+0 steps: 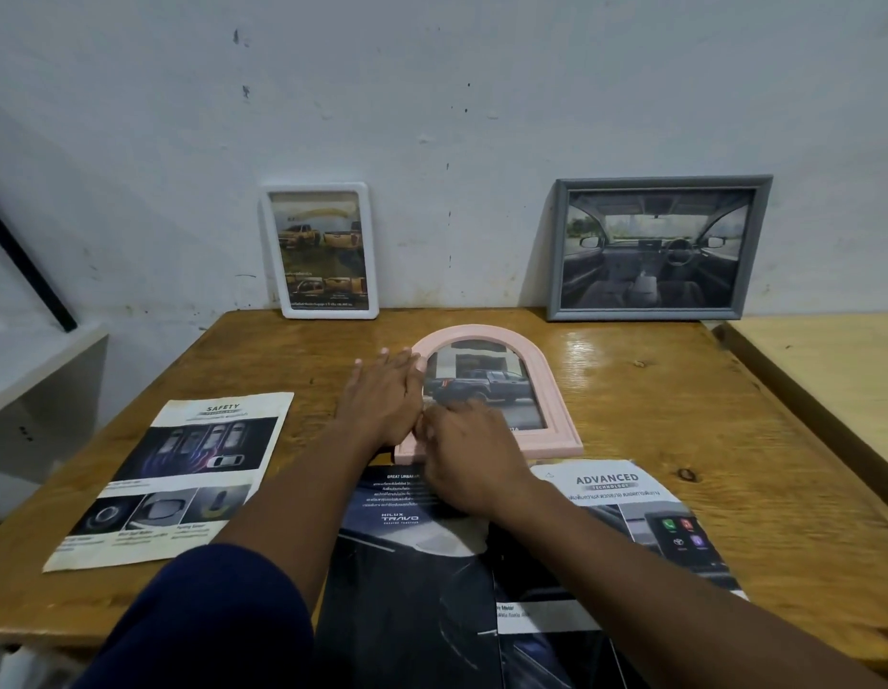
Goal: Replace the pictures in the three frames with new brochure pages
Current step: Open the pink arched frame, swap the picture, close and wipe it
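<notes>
While the pink arched frame (501, 390) lies flat on the tabletop (680, 415) directly under and just beyond both hands, its long axis runs away from the person, arch at the far end. The left hand (382, 395) rests flat with fingers spread loosely against the frame's left edge. The right hand (469, 455), fingers curled at the near-left corner, seems to pinch or press there; whether it truly grips anything I cannot tell.
</notes>
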A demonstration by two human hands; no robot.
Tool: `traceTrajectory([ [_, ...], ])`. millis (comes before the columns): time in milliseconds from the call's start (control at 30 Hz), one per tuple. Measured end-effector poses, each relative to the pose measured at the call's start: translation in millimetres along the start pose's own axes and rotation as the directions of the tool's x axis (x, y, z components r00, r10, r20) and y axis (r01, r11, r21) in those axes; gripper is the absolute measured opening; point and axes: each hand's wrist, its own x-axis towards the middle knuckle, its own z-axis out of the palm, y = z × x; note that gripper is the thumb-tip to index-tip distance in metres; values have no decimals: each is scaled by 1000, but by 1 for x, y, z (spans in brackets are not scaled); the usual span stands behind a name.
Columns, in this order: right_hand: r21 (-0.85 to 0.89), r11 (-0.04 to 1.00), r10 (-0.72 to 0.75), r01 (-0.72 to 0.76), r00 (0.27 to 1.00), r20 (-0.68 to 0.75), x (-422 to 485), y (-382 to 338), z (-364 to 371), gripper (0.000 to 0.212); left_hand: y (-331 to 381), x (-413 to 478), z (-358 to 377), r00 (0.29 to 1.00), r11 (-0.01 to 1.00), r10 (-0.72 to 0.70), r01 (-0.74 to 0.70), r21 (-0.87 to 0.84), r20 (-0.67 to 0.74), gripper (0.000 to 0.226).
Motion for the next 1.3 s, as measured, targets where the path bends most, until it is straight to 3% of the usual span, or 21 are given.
traceTrajectory([
  [133, 204, 966, -175, 162, 983, 50, -9, 45, -4, 40, 1, 0, 1, 1000, 1000, -3, 3, -9, -9, 63],
  [333, 36, 983, -185, 182, 976, 111, -23, 88, -23, 31, 0, 0, -1, 1000, 999, 24, -24, 34, -7, 60],
  [400, 153, 986, -93, 72, 987, 130, -25, 100, -38, 23, 2, 0, -3, 999, 997, 39, -39, 64, 10, 61],
  [467, 471, 872, 106, -132, 991, 82, -17, 113, -63, 22, 4, 2, -9, 998, 997, 35, -38, 63, 45, 64],
  [533, 563, 780, 307, -273, 951, 36, 3, 128, -84, 24, 7, 6, -18, 998, 1000, 3, -3, 5, 62, 67],
  [633, 419, 839, 361, -346, 932, 46, 45, 147, -96, 23, 12, 13, -25, 999, 997, 16, -14, -74, 29, 69],
  [733, 392, 851, 336, -350, 936, 105, 81, 151, -78, 22, 19, 14, -14, 993, 995, 89, -85, -47, 78, 69],
  [833, 249, 925, 226, -288, 941, 250, 85, 150, -35, 38, 21, 13, 7, 980, 991, 125, -130, 23, 156, 77],
  [900, 147, 965, 175, -216, 951, 254, 73, 148, -17, 51, 21, 14, 12, 984, 994, 108, -110, 6, 140, 79],
  [1100, 166, 967, 152, -195, 958, 242, 24, 139, -31, 51, 22, 10, 12, 993, 988, 82, -70, -137, 88, 78],
  [1300, 93, 994, 37, -60, 972, 233, -42, 114, -31, 54, 23, 9, 12, 996, 985, 61, -49, -165, 69, 89],
])
